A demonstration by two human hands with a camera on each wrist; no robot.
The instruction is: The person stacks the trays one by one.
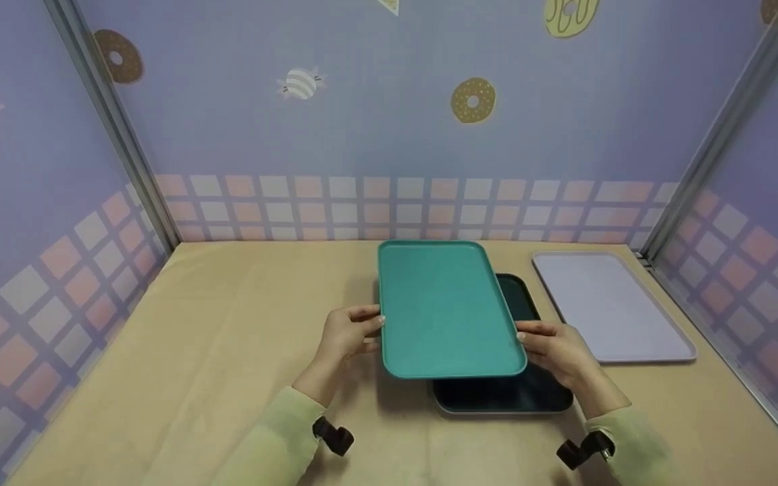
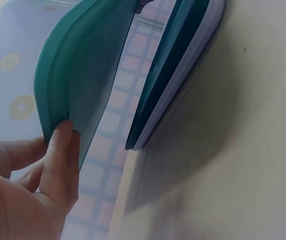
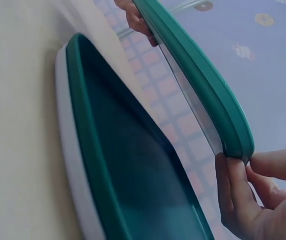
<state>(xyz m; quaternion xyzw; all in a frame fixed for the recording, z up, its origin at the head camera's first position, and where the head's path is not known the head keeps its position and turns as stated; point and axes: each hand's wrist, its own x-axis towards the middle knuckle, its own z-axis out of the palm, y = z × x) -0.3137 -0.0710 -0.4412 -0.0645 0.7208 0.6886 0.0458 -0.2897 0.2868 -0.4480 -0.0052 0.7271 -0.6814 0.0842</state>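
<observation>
A teal tray [image 1: 446,307] is held in the air by both hands. The left hand [image 1: 350,332] pinches its left edge, thumb on the rim and fingers beneath; the left wrist view shows this hand [image 2: 37,182] at the tray's side [image 2: 90,85]. On the opposite edge the right hand [image 1: 556,347] grips the rim, also seen in the right wrist view, where the hand [image 3: 258,192] pinches the tray [image 3: 203,75]. Below it lies a dark green tray [image 1: 517,398], partly hidden, stacked on a pale tray whose edge [image 3: 70,145] shows in the right wrist view.
A pale lilac tray [image 1: 615,307] lies at the right of the table [image 1: 227,337], to the right of the stack. Patterned walls [image 1: 375,135] with metal corner posts enclose the back and sides.
</observation>
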